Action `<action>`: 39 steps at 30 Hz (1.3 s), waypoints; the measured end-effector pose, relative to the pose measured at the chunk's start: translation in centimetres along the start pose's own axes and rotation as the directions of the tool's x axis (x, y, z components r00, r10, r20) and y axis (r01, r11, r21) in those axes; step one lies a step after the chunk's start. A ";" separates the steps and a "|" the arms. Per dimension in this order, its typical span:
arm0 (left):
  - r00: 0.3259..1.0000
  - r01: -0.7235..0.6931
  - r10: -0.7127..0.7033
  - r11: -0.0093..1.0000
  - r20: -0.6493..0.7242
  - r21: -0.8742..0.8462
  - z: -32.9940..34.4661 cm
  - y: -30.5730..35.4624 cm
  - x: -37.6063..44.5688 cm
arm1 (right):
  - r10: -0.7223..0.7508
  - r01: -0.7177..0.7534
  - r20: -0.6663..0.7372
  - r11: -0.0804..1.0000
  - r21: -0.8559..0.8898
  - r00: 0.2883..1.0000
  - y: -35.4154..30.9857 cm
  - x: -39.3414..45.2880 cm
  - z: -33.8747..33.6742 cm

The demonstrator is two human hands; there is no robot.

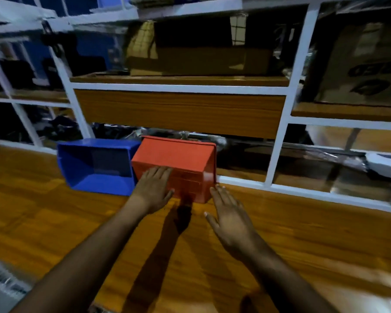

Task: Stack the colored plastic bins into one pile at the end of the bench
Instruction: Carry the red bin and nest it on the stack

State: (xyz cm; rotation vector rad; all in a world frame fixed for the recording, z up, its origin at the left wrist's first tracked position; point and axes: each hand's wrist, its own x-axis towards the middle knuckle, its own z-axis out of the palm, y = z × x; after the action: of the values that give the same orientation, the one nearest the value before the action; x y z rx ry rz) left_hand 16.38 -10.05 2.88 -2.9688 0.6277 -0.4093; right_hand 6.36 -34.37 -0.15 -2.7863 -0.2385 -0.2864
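A red plastic bin point(181, 159) stands on the wooden bench point(54, 211), against the white shelf frame. A blue bin point(95, 166) sits right beside it on the left, its open mouth facing me. My left hand point(155, 188) lies flat on the red bin's near face, fingers spread, not gripping. My right hand point(230, 218) hovers open just right of the red bin's lower corner, with its fingertips close to the bin.
A white-framed shelf unit point(278, 141) rises behind the bins, holding cardboard boxes point(199, 57) and dark clutter. A wooden panel point(178, 111) hangs above the red bin. Bench surface stretches to the left and right of my arms.
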 end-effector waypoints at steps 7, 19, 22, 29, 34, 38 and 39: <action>0.984 -0.178 0.174 0.977 -0.042 -0.114 -0.1 -5.2 11.8 | 0.199 -0.203 -0.117 0.979 -0.027 0.973 -3.8 1.3 0.9; 0.985 -0.167 0.172 0.971 0.014 -0.171 1.3 -7.8 20.2 | 0.381 -0.377 0.027 0.922 -0.087 0.924 -6.0 -1.9 3.0; 0.982 -0.184 0.187 0.964 -0.005 -0.192 1.1 -6.3 19.8 | 0.384 -0.384 -0.008 0.920 -0.075 0.923 -5.6 -2.7 2.7; 0.950 -0.311 0.300 0.874 -0.089 -0.373 -2.7 1.0 14.3 | 0.330 -0.330 -0.132 0.944 0.024 0.935 -5.6 -3.2 0.6; 0.959 -0.254 0.282 0.851 -0.007 -0.460 -4.0 5.3 9.5 | 0.351 -0.319 -0.154 0.926 0.201 0.924 -5.2 -2.2 0.6; 0.953 -0.232 0.295 0.847 0.061 -0.478 -3.9 7.6 5.9 | 0.401 -0.327 -0.190 0.886 0.328 0.896 -4.8 -0.8 1.2; 0.955 -0.233 0.294 0.834 0.046 -0.500 -3.6 7.9 5.3 | 0.415 -0.323 -0.202 0.870 0.371 0.887 -4.7 -0.5 1.4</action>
State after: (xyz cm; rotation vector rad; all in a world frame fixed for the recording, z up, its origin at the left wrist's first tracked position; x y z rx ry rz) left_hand 17.01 -19.54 6.61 -3.2523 1.2807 -0.0422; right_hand 5.14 -29.58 -0.17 -2.3578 0.2970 -0.4825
